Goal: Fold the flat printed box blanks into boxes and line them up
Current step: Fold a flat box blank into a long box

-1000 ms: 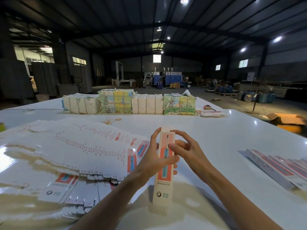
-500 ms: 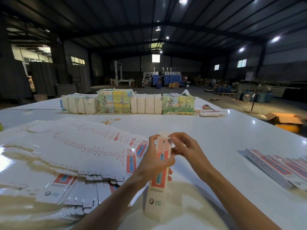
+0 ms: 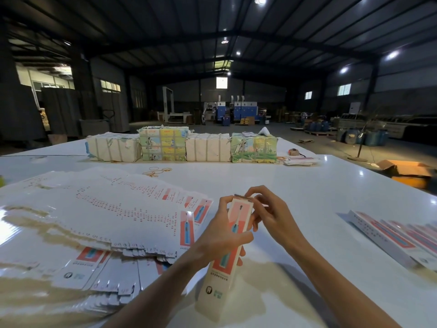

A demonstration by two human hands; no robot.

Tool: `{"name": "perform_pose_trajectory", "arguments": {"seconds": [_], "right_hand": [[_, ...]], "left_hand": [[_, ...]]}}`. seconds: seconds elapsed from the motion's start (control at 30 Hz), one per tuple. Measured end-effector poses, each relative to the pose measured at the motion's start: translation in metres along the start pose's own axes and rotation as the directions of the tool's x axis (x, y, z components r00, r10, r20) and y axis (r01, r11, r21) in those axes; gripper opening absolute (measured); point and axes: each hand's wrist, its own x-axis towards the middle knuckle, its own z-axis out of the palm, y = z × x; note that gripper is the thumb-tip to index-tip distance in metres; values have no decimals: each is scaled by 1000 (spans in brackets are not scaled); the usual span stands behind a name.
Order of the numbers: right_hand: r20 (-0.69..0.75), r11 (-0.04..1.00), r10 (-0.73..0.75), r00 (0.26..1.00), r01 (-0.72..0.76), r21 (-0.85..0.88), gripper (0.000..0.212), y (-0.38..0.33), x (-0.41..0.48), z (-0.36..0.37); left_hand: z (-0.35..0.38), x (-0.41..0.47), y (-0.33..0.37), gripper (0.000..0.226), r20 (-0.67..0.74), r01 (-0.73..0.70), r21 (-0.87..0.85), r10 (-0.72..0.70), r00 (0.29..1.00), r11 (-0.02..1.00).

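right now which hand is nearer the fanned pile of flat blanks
Left. The left hand grips the box right beside the pile; the right hand pinches the box's top, farther off.

Warehouse-like factory hall: steel roof [image 3: 212, 24], blue machines [image 3: 238, 111], wrapped bundles [image 3: 208, 147].

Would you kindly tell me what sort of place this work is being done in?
Most likely a packaging workshop inside a large industrial hall: a steel-framed roof overhead, blue machines at the far wall, and wrapped bundles plus a fanned stack of flat box blanks on the white table.
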Motion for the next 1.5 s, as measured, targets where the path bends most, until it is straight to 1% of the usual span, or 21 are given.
{"name": "perform_pose_trajectory", "arguments": {"seconds": [0.07, 0.13, 0.2, 0.3, 0.43, 0.57, 0.63, 0.7, 0.83, 0.93, 1.03, 1.1, 1.2, 1.27, 1.37, 1.43, 1.5], "right_hand": [[17, 999, -11, 1000, 12, -49, 15, 2, 0, 0], [23, 999, 21, 1000, -21, -37, 18, 0, 2, 1], [6, 992, 104, 995, -104, 68, 25, -3, 4, 3], [-52, 942, 243, 969, -222, 250, 33, -9, 7, 5], [-34, 828, 387, 921, -332, 451, 17, -12, 7, 4], [32, 765, 430, 902, -384, 517, 16, -14, 8, 0], [32, 761, 433, 901, -384, 523, 18, -13, 8, 1], [11, 767, 432, 902, -374, 522, 20, -13, 9, 1], [14, 781, 426, 905, -375, 499, 23, -11, 11, 0], [35, 785, 421, 907, -383, 486, 26, -10, 12, 0], [80, 779, 406, 910, -390, 491, 26, -10, 11, -3], [111, 773, 387, 915, -388, 503, 27, -11, 10, -3], [147, 763, 357, 922, -379, 523, 31, -14, 7, 2], [145, 807, 319, 937, -349, 477, 27, -14, 4, 8], [55, 874, 304, 951, -302, 380, 18, -10, 1, 17], [14, 899, 291, 957, -279, 338, 17, -9, 1, 20], [9, 913, 274, 962, -263, 314, 15, -9, 1, 19]], "left_hand": [[0, 0, 0, 74, -7, 0, 28, 0, 1000, 1000], [-2, 1, -1, 71, -22, -7, 37, 8, 1000, 999], [-3, 0, 1, 70, -32, -11, 52, 13, 999, 999], [0, -4, 3, 75, -23, -21, 114, 24, 999, 993], [5, -3, 2, 81, -57, -38, 145, 47, 997, 989], [5, -3, 1, 83, -83, -52, 179, 68, 994, 983], [6, -4, 2, 82, -90, -52, 209, 72, 993, 977], [7, -5, 2, 86, -97, -64, 212, 87, 991, 975], [8, -5, 2, 94, -113, -107, 137, 123, 986, 985], [9, -6, 3, 96, -108, -127, 149, 144, 984, 981], [10, -5, 1, 95, -103, -127, 114, 139, 985, 985], [9, -4, 0, 92, -94, -110, 58, 115, 989, 992], [8, -1, -3, 81, -104, -60, -16, 58, 993, 998], [7, 2, -6, 79, -137, -50, -49, 43, 990, 998], [5, 6, -10, 83, -189, -46, -45, 36, 981, 998], [4, 7, -11, 81, -198, -50, -27, 44, 979, 998], [5, 7, -12, 78, -199, -50, -29, 43, 979, 998]]}}
